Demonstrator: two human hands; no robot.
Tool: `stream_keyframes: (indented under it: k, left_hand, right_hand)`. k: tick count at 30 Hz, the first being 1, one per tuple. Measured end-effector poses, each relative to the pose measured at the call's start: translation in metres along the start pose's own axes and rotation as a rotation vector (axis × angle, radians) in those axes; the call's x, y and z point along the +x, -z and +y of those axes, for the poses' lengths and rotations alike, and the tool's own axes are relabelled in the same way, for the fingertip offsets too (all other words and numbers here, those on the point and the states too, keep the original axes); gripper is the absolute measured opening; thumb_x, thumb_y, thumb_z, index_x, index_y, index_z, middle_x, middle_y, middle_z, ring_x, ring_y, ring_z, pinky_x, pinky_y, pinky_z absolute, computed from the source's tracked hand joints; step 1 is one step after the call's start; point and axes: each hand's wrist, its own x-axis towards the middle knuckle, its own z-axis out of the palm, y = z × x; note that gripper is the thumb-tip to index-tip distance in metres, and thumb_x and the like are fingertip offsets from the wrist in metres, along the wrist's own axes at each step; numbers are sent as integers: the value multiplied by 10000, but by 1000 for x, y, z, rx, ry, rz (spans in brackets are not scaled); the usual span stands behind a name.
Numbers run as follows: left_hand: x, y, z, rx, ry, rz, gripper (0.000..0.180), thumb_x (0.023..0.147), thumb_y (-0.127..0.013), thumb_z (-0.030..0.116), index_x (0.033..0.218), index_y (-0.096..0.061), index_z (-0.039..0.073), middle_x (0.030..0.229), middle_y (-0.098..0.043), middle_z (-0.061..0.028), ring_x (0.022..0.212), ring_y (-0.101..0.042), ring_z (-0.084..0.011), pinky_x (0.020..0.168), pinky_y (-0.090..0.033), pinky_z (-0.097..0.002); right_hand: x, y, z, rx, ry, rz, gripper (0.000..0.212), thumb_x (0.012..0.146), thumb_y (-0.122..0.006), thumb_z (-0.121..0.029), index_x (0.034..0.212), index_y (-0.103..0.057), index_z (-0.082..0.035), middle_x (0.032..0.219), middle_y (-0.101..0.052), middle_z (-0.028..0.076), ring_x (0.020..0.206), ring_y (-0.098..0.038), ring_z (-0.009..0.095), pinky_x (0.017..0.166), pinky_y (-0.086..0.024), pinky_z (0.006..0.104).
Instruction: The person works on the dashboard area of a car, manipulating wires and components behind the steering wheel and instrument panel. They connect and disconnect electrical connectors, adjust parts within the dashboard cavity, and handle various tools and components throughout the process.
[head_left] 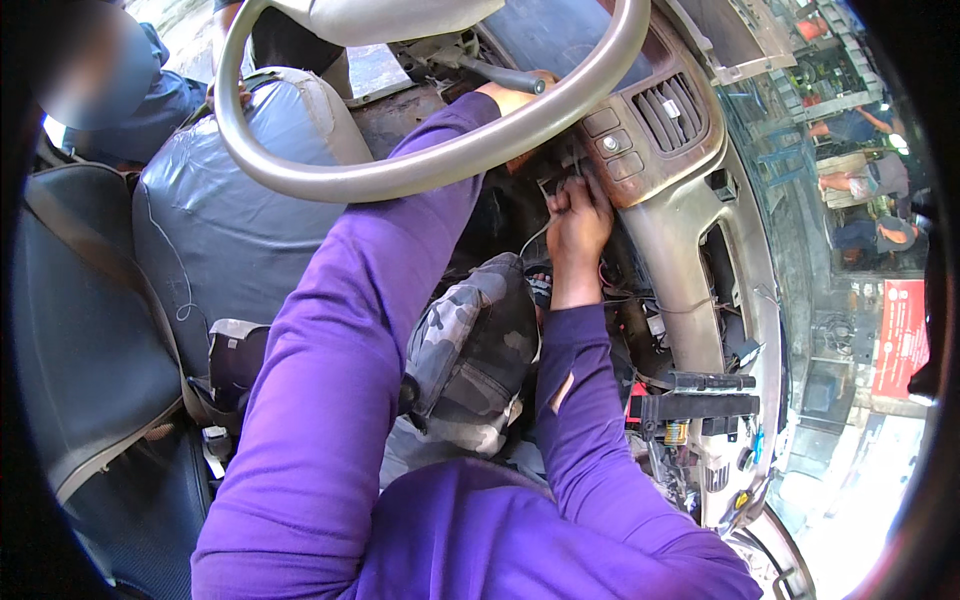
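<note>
Head view. The right hand (580, 235) comes up from the lower right of the frame and stands right of centre, its fingers drawn in and pointing toward the top of the frame. The dash panel (650, 168), with its buttons (610, 143) and vent (668, 110), lies above and to the right of that grip; the fingertips sit just beside the panel's lower-left edge, at the dark gap (562, 168) below it. The right hand is plainly the nearer to the panel. The buttons form a short column, top to bottom, left of the vent. The right grip is narrow; whether it pinches a part within the gap cannot be told. A pale wire (533, 238) curves just left of this hand.

The left hand (512, 98) is at top centre, its arm passing behind the rim of the wheel (420, 178). The stalk (505, 74) crosses in front of this hand, its long axis sloping gently from upper left to lower right. The left grip is largely hidden, so its state, and any contact with the stalk, cannot be told. In judgement, the relation of most weight is that of right fingertips to panel edge.
</note>
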Motion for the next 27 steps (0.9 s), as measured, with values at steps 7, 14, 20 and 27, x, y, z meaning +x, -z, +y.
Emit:
stream_keyframes:
  k: [7,14,20,27]
  left_hand:
    - [-1,4,18,56,44,29,472,993,-693,344,1397,-591,122,1019,-692,-63,784,-680,-144,629,-553,-323]
    - [-9,7,28,53,87,25,489,1001,-690,356,1423,-581,137,1022,-688,-48,781,-677,-133,620,-551,-304]
    - [-14,7,29,167,16,16,507,1005,-646,433,1411,-611,129,1078,-734,-78,886,-700,-140,737,-557,-328]
    - [-5,8,20,178,11,29,444,1007,-633,417,1324,-657,108,1119,-740,-74,936,-699,-155,820,-551,-345]
  right_hand:
    - [-14,-11,-21,-345,-93,404,88,994,-627,-108,963,-627,-25,740,-594,44,574,-548,151,508,-437,318]
    - [-28,-7,-17,-114,-155,599,138,999,-608,-143,976,-604,-7,772,-611,88,558,-569,193,464,-427,321]
    - [-32,-31,-30,-56,-234,586,209,1037,-553,-199,1155,-583,-30,984,-668,73,837,-633,196,753,-498,368]
    - [-4,-39,-12,70,-184,556,192,1052,-545,-215,1145,-617,-63,978,-664,55,829,-615,170,734,-481,335]
